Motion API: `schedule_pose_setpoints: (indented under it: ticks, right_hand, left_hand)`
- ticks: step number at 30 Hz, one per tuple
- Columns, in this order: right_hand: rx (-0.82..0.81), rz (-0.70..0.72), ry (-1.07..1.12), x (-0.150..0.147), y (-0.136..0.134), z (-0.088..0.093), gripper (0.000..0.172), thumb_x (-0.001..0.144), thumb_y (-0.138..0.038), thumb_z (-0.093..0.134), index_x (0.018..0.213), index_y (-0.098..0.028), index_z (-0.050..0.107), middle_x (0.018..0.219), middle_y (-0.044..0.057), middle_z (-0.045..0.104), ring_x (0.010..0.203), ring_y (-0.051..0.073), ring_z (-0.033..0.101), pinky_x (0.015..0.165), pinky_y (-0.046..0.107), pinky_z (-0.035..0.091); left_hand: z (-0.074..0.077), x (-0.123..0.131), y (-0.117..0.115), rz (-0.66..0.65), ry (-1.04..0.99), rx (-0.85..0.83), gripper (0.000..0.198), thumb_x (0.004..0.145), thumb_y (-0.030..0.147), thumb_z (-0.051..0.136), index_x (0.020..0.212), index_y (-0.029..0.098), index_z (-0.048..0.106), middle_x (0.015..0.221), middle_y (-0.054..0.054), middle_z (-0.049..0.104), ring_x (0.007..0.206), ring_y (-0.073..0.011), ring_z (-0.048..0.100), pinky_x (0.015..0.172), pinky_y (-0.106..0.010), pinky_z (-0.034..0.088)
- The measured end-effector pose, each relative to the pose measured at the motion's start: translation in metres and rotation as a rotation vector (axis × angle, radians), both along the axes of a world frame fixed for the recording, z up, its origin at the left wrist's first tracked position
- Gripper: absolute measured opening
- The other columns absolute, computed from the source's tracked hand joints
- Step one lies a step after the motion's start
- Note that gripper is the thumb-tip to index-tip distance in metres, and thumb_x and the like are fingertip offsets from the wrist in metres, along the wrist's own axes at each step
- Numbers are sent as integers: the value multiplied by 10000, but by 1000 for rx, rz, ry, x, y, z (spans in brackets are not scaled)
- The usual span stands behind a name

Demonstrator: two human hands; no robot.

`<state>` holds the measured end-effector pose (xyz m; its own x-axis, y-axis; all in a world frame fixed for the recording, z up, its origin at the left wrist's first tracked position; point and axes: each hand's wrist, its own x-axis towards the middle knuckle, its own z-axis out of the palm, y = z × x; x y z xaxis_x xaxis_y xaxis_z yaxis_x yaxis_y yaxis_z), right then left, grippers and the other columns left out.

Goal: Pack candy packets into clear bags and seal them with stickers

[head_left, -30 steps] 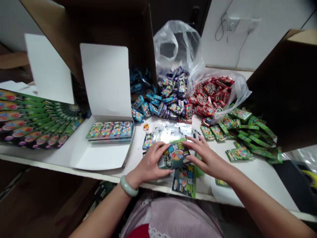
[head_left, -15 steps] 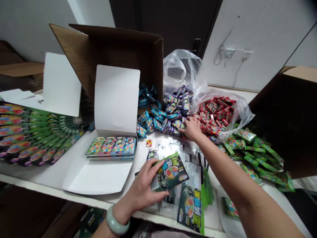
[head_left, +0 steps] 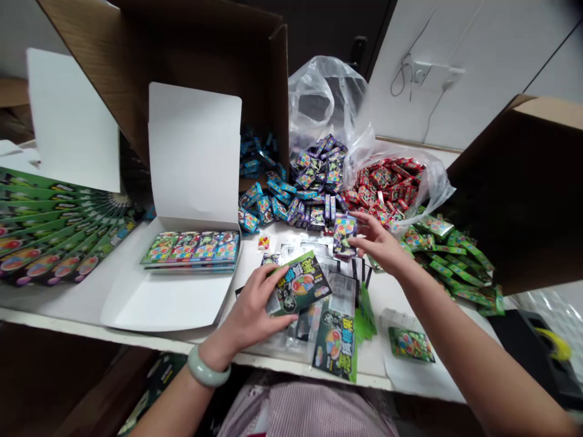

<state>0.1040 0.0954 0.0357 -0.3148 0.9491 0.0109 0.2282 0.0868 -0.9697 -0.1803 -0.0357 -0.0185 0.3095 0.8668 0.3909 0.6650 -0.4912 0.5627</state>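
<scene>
My left hand, with a pale green bangle at the wrist, grips a dark green printed candy bag between thumb and fingers. In my right hand is a small purple candy packet, pinched at its right edge above the table. Under the left hand lie clear-windowed bags, among them another printed bag at the table's front edge. Just behind the right hand are heaps of purple packets and red packets. Green packets are piled to its right.
An open white box holds rows of colourful packets at the left. Behind it, a large cardboard box contains blue packets. Printed cards fan out at far left. A tape dispenser stands at far right.
My right hand has lifted a purple packet from the heap and drawn it back toward me. My left hand still holds the printed bag. The camera view has shifted.
</scene>
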Motion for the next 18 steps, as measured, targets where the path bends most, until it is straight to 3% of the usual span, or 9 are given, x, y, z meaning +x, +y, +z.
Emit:
schedule_pose_setpoints:
  ticks: [4,10,18]
  right_hand:
    - [46,-1,7,9,-38,4,445,757,-334,689,1124,-287,443,869,-22,571,605,106,533,487,228,447]
    - [144,-170,106,13,-55,7,505,779,-383,698,1195,-306,422,917,-3,603,670,134,585,528,249,505]
    - [114,-3,-137,10,-78,13,423,802,-283,673,1183,-276,489,854,-12,544,607,106,537,535,259,471]
  left_hand:
    - [0,10,2,-72,16,11,877,741,390,772,1466,264,294,1322,-140,420,1238,-332,450,1047,-554,427]
    - [-2,15,1,-66,6,63,876,724,418,782,1453,227,335,1318,-142,436,1227,-328,458,1044,-549,428]
    - [-1,9,2,-46,95,151,856,753,434,756,1458,223,321,1305,-155,444,1214,-337,459,1021,-561,435]
